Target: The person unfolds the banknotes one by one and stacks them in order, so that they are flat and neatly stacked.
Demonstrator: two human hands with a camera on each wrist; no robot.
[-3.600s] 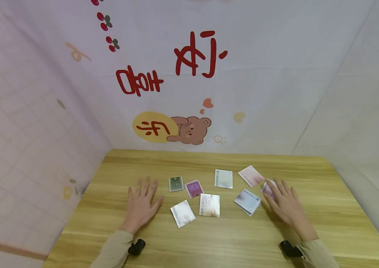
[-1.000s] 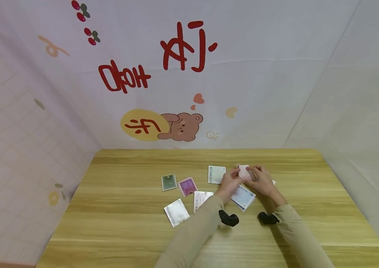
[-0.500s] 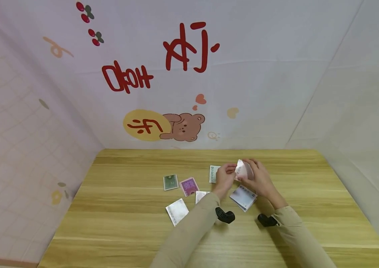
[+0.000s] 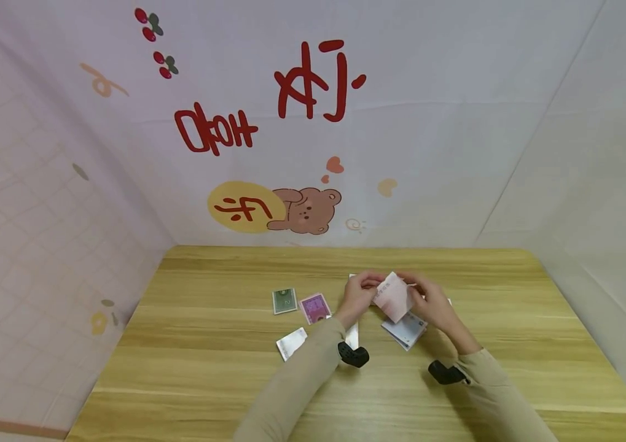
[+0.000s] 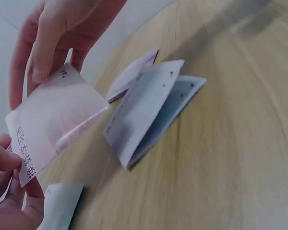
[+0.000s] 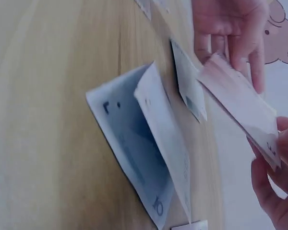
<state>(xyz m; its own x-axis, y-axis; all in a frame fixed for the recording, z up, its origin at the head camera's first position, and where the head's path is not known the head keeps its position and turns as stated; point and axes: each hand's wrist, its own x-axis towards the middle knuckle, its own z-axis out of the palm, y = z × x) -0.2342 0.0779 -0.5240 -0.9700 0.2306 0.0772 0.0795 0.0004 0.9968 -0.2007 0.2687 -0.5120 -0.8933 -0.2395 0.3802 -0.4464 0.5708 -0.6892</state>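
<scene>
over the right part of the wooden counter [image 4: 379, 393], i see a person holding a pink folded banknote [image 4: 394, 297] between both hands, tilted and clear of the surface. the left hand [image 4: 361, 298] pinches it near the edge with the printed characters; the right hand [image 4: 429, 302] grips the opposite side, fingers curled narrow around it. just beneath is a blue-grey folded banknote [image 4: 405, 329], resting on the counter with its halves gaping apart (the right wrist view even shows a 10 printed on the inside). beyond that, from the left wrist, a pale purple note [image 5: 132, 76] lies near it, and a pale green note [image 5: 62, 206] sits below the left hand. further left are a green note [image 4: 284, 301] marked 2 and, just beside it, a magenta note [image 4: 315, 308]. nearer the person, a silvery note [image 4: 292, 344] is partly covered by the left beige sleeve [image 4: 296, 380], and another whitish note [image 4: 352, 336] shows only in part past it. behind everything hangs a white cloth [image 4: 434, 153] printed with a brown bear [image 4: 313, 210] and red characters.
</scene>
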